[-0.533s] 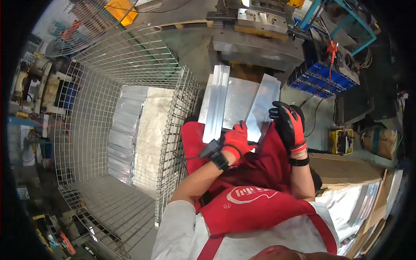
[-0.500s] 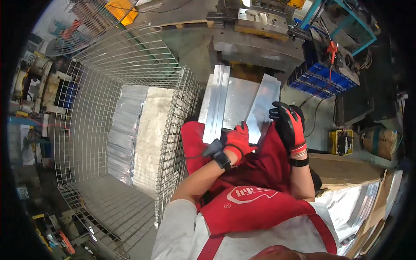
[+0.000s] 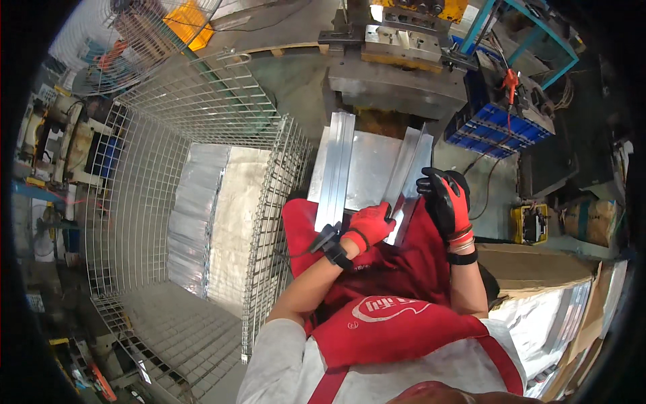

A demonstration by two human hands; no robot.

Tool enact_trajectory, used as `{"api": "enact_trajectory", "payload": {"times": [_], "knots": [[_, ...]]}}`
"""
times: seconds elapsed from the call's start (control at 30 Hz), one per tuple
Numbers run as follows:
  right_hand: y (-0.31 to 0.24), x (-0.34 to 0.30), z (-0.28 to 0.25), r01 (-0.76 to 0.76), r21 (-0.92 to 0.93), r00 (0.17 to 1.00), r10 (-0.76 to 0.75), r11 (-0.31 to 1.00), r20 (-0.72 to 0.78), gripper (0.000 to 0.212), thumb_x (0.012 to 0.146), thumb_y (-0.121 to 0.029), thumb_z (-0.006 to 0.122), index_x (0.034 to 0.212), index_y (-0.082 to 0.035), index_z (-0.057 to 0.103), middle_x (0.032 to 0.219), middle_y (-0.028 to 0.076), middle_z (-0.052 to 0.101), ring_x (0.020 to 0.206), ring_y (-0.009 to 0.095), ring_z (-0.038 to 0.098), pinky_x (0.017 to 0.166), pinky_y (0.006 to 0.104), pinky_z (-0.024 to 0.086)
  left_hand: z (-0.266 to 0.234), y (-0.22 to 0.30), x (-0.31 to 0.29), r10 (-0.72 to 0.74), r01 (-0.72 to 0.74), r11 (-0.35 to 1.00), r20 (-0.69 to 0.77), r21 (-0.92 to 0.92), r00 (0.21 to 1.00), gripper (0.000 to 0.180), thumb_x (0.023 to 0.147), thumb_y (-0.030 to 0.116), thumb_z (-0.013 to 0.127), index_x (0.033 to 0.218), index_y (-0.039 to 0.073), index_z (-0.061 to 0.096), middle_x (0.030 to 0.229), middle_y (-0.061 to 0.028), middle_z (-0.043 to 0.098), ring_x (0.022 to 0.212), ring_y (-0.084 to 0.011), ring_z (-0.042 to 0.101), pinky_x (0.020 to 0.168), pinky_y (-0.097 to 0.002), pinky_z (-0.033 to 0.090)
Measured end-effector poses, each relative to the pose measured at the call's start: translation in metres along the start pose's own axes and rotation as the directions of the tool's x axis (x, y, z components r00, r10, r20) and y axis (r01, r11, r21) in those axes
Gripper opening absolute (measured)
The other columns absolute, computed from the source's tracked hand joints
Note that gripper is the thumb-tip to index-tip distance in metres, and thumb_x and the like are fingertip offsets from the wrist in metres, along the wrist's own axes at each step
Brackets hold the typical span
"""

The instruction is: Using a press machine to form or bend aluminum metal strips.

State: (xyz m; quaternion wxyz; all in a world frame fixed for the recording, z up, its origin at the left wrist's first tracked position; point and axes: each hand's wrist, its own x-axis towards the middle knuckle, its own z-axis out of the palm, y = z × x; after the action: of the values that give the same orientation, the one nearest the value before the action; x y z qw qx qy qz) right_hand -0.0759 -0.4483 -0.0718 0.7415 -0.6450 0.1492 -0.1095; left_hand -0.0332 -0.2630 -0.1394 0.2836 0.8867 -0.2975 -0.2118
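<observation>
My left hand (image 3: 371, 227), in a red glove with dark fingertips, is closed on the near end of a long silvery metal profile (image 3: 406, 172). This ribbed piece slants away over a flat metal-topped surface (image 3: 371, 165) in front of my knees. A second, similar metal profile (image 3: 335, 168) lies to its left, with its near end by my left wrist. Just right of the held piece, my right hand (image 3: 445, 196) is raised in a red and black glove. Its fingers are loosely bent and apart, with nothing visible in them.
A large wire mesh cage (image 3: 269, 222) stands at left, holding stacked metal strips (image 3: 197, 215) and a pale sheet (image 3: 239, 222). Ahead is a heavy machine bed (image 3: 397, 84). A blue crate (image 3: 498, 131) stands far right; an open cardboard box (image 3: 545, 266) sits near right.
The right-hand metal profile has been turned over, from a smooth face to its ribbed side, with my left hand at its near end. My right hand has barely moved.
</observation>
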Motion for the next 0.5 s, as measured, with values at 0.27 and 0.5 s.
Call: {"api": "enact_trajectory", "payload": {"times": [0.27, 0.5], "knots": [[-0.003, -0.002, 0.0, 0.426, -0.746, 0.865, -0.473, 0.511, 0.17, 0.029, 0.083, -0.011, 0.048, 0.11, 0.001, 0.051, 0.103, 0.013, 0.057, 0.092, 0.023, 0.055, 0.08, 0.0324, 0.043, -0.048, 0.026, -0.023, 0.027, 0.078, 0.176, 0.084, -0.981, 0.996, 0.008, 0.082, 0.005, 0.058, 0.085, 0.005, 0.05, 0.075, 0.0028, 0.049, 0.072, -0.006, 0.049, 0.062, -0.0203, 0.041], [-0.02, 0.041, 0.033, 0.018, 0.211, 0.956, -0.079, 0.977, 0.283, 0.034, 0.088, -0.018, 0.042, 0.113, 0.004, 0.049, 0.108, 0.014, 0.056, 0.098, 0.019, 0.055, 0.084, 0.03, 0.043, -0.083, 0.039, -0.002, 0.081, -0.011, 0.318, 0.016, -0.948, 0.997, 0.011, 0.085, 0.012, 0.055, 0.09, 0.003, 0.049, 0.079, 0.0037, 0.046, 0.069, -0.0053, 0.047, 0.062, -0.0199, 0.041]]}}
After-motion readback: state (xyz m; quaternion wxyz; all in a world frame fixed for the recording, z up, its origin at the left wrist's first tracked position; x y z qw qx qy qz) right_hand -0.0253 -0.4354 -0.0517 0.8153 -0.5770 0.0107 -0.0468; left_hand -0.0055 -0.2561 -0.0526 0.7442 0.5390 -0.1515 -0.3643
